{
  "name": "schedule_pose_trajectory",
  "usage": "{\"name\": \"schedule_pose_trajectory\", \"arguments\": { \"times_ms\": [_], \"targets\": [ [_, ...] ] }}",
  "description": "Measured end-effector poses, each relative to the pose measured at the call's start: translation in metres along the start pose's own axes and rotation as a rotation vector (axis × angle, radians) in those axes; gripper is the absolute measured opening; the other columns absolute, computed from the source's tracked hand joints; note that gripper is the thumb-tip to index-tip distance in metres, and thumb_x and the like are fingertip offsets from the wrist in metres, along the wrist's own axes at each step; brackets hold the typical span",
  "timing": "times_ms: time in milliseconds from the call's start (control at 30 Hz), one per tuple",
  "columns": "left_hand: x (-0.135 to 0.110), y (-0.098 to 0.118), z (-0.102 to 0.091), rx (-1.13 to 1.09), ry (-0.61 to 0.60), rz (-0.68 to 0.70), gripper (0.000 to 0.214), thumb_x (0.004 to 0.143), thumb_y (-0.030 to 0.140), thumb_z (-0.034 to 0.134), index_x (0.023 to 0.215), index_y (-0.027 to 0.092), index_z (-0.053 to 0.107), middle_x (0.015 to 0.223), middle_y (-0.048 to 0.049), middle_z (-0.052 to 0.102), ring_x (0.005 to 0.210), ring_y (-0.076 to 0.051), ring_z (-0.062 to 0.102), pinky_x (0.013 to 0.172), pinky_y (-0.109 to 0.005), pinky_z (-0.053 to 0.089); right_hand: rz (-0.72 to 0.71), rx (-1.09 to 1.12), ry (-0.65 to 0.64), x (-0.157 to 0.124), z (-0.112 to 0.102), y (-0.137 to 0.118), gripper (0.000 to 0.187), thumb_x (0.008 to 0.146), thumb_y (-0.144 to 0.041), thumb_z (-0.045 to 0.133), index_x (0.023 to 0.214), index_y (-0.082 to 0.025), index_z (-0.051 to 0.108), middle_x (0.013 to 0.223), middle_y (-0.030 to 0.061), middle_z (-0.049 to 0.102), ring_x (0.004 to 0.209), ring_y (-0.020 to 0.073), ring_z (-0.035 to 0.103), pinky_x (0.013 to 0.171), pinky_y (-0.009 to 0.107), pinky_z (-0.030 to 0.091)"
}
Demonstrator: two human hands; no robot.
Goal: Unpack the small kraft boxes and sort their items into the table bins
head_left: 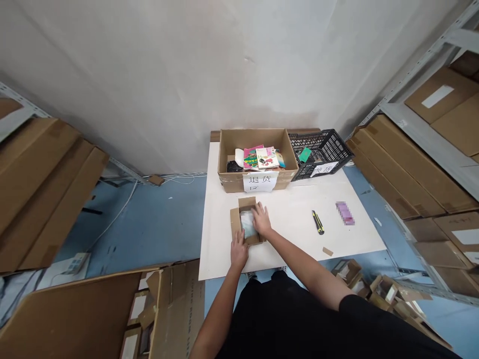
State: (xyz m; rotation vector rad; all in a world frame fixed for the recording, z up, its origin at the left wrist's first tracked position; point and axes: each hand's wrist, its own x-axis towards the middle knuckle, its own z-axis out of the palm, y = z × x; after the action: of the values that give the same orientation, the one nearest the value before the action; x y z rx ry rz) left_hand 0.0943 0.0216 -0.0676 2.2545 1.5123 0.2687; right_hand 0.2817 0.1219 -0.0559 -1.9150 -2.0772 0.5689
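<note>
A small cardboard box (235, 219) stands on the white table with its flaps raised and folded out. Inside it lies a pale item in clear plastic wrap (247, 222); what the wrap contains I cannot make out. My left hand (238, 252) grips the box at its near left corner, fingertips at the rim. My right hand (262, 219) reaches over the right side of the box, fingers apart and touching the wrapped item or the inside of the wall. To the right on the table lies a black and yellow box cutter (318, 222).
Behind stand a large labelled carton (232, 183) with booklets and a black plastic crate (329, 144). A blurred purple item (345, 213) and a cardboard scrap (328, 251) lie on the table (295, 204). Boxed shelves flank both sides; a big open carton (179, 304) stands lower left.
</note>
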Motion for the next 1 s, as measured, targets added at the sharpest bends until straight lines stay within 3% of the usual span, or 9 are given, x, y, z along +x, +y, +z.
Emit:
{"name": "schedule_pose_trajectory", "arguments": {
  "times_ms": [67, 167, 300, 400, 500, 567, 733, 833, 1000],
  "targets": [
    [0.003, -0.006, 0.001, -0.028, -0.01, -0.022, 0.03, 0.097, 0.02, 0.052, 0.109, 0.026, 0.079, 0.171, -0.0016, 0.036, 0.162, -0.037, 0.021, 0.121, -0.061, 0.039, -0.151, 0.017, -0.076, -0.002, 0.012, -0.018, 0.05, 0.089, -0.009, 0.059, 0.138, -0.01, 0.066, 0.169, 0.0216, 0.034, 0.164, 0.0318, 0.011, 0.131, 0.055, 0.011],
    [0.003, -0.014, 0.009, -0.07, -0.004, -0.046, 0.035, 0.099, 0.02, 0.051, 0.125, 0.028, 0.073, 0.171, -0.0016, 0.037, 0.163, -0.034, 0.019, 0.122, -0.059, 0.038, -0.2, -0.028, -0.157, 0.007, 0.03, -0.038, 0.04, 0.086, -0.007, 0.063, 0.126, -0.009, 0.072, 0.165, 0.0226, 0.042, 0.163, 0.0331, 0.016, 0.132, 0.055, 0.01],
    [-0.004, -0.019, 0.02, -0.081, 0.029, -0.037, 0.032, 0.099, 0.019, 0.05, 0.115, 0.029, 0.076, 0.17, 0.0005, 0.038, 0.163, -0.033, 0.017, 0.124, -0.059, 0.037, -0.197, -0.128, -0.253, 0.026, 0.037, -0.048, 0.038, 0.085, -0.008, 0.067, 0.123, -0.007, 0.073, 0.161, 0.0251, 0.047, 0.162, 0.0341, 0.02, 0.132, 0.052, 0.014],
    [-0.007, -0.017, 0.024, -0.086, 0.03, -0.028, 0.03, 0.1, 0.016, 0.049, 0.1, 0.026, 0.077, 0.171, 0.0, 0.037, 0.163, -0.034, 0.017, 0.125, -0.059, 0.035, -0.229, -0.122, -0.263, 0.021, 0.025, -0.034, 0.037, 0.089, -0.007, 0.06, 0.123, -0.006, 0.072, 0.16, 0.0249, 0.048, 0.162, 0.0322, 0.022, 0.131, 0.054, 0.015],
    [-0.007, -0.014, 0.024, -0.107, 0.034, -0.021, 0.03, 0.101, 0.014, 0.046, 0.092, 0.022, 0.074, 0.172, -0.0034, 0.034, 0.163, -0.036, 0.014, 0.124, -0.06, 0.037, -0.197, -0.099, -0.125, 0.0, 0.007, -0.007, 0.041, 0.089, -0.006, 0.055, 0.127, -0.012, 0.071, 0.167, 0.0194, 0.04, 0.163, 0.0307, 0.016, 0.131, 0.06, 0.006],
    [-0.005, -0.013, 0.024, -0.126, 0.045, -0.009, 0.029, 0.101, 0.014, 0.046, 0.089, 0.021, 0.072, 0.173, -0.0048, 0.033, 0.164, -0.036, 0.013, 0.122, -0.061, 0.039, -0.128, -0.074, -0.064, -0.013, -0.003, 0.011, 0.044, 0.09, -0.004, 0.052, 0.129, -0.015, 0.07, 0.164, 0.0175, 0.046, 0.162, 0.0306, 0.021, 0.131, 0.06, 0.005],
    [-0.002, -0.019, 0.025, -0.125, 0.056, 0.013, 0.03, 0.102, 0.015, 0.045, 0.086, 0.021, 0.07, 0.171, -0.0058, 0.037, 0.163, -0.035, 0.016, 0.119, -0.057, 0.045, -0.04, -0.127, -0.233, -0.026, -0.013, 0.037, 0.041, 0.089, -0.003, 0.055, 0.126, -0.011, 0.072, 0.12, 0.0205, 0.075, 0.14, 0.0351, 0.05, 0.122, 0.053, 0.031],
    [0.0, -0.021, 0.024, -0.115, 0.034, 0.016, 0.029, 0.102, 0.016, 0.046, 0.085, 0.021, 0.07, 0.171, -0.0051, 0.038, 0.163, -0.035, 0.018, 0.118, -0.054, 0.047, -0.066, -0.221, -0.248, -0.02, -0.013, 0.033, 0.032, 0.094, -0.013, 0.055, 0.119, -0.011, 0.074, 0.117, 0.022, 0.072, 0.127, 0.0371, 0.053, 0.109, 0.049, 0.044],
    [0.0, -0.021, 0.022, -0.098, 0.016, 0.004, 0.029, 0.101, 0.017, 0.048, 0.086, 0.022, 0.072, 0.171, -0.0035, 0.038, 0.163, -0.034, 0.019, 0.122, -0.054, 0.043, -0.103, -0.232, -0.228, 0.004, 0.0, 0.007, 0.029, 0.098, -0.026, 0.056, 0.113, -0.012, 0.076, 0.121, 0.0216, 0.068, 0.124, 0.0365, 0.054, 0.108, 0.046, 0.047]
  ]
}}
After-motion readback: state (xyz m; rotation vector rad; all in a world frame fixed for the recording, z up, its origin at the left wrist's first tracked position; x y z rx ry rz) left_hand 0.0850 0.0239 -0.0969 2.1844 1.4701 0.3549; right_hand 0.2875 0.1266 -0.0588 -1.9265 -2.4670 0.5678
